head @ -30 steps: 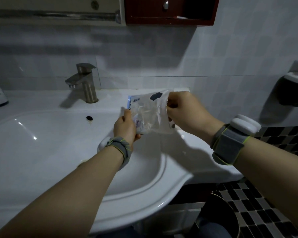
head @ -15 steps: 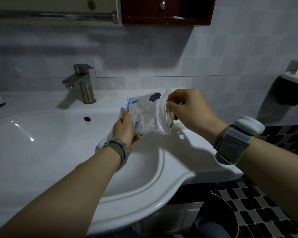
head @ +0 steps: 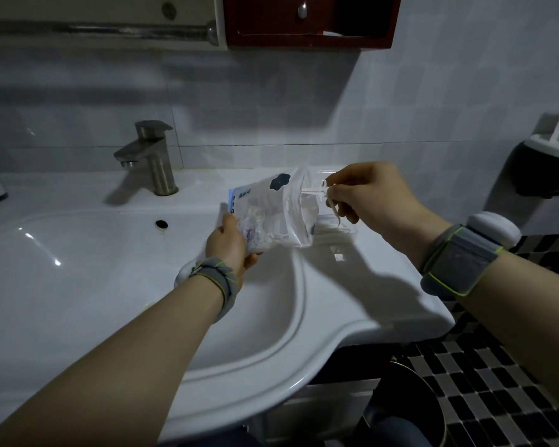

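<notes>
A clear plastic bag (head: 271, 214) with blue print, holding several small white floss picks, hangs over the right side of the white sink (head: 110, 285). My left hand (head: 229, 246) grips the bag's lower left corner. My right hand (head: 368, 195) pinches one white floss pick (head: 320, 192) at the bag's open mouth, its thin tail hanging down below the fingers.
A steel faucet (head: 152, 156) stands at the back of the sink. A clear flat box (head: 336, 225) lies on the counter under the bag. A dark red cabinet (head: 310, 21) hangs above. A dark bin (head: 407, 404) stands on the checkered floor at lower right.
My right hand has drawn back to the right from the bag's mouth, pulling a floss pick out. The left hand has kept its grip on the bag.
</notes>
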{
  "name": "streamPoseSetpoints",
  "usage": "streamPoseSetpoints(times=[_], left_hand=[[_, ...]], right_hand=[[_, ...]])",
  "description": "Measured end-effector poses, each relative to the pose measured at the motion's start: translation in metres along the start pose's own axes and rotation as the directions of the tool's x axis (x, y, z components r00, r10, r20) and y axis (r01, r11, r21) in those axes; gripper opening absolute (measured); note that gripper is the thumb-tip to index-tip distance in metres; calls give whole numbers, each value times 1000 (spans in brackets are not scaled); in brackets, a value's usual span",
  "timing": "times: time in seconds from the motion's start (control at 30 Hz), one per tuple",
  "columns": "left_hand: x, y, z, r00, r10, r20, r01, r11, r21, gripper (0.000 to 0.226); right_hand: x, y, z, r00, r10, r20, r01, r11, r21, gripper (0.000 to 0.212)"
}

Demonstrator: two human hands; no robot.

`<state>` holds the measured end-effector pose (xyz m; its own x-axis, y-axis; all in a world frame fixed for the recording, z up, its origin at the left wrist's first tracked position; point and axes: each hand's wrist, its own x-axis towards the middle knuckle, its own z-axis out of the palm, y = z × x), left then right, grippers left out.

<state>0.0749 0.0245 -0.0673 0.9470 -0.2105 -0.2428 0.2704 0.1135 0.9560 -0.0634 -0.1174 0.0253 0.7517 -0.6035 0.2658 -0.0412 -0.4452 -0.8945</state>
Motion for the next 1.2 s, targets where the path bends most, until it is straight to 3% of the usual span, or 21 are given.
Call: streamPoseSetpoints(times=[0.67, 0.83, 1.2], left_hand=[[12, -2, -7, 998, -32, -62, 31, 999, -17, 39], [12, -3, -5, 998, -33, -56, 32, 999, -27, 40], [11, -3, -4, 998, -33, -50, 31, 999, -27, 41]], right_hand=[[4, 27, -38, 980, 198, -31, -190, 968, 165, 16], [5, 33, -32, 966, 253, 48, -255, 965, 52, 15], [15, 26, -16, 968, 225, 111, -184, 937, -296, 18]])
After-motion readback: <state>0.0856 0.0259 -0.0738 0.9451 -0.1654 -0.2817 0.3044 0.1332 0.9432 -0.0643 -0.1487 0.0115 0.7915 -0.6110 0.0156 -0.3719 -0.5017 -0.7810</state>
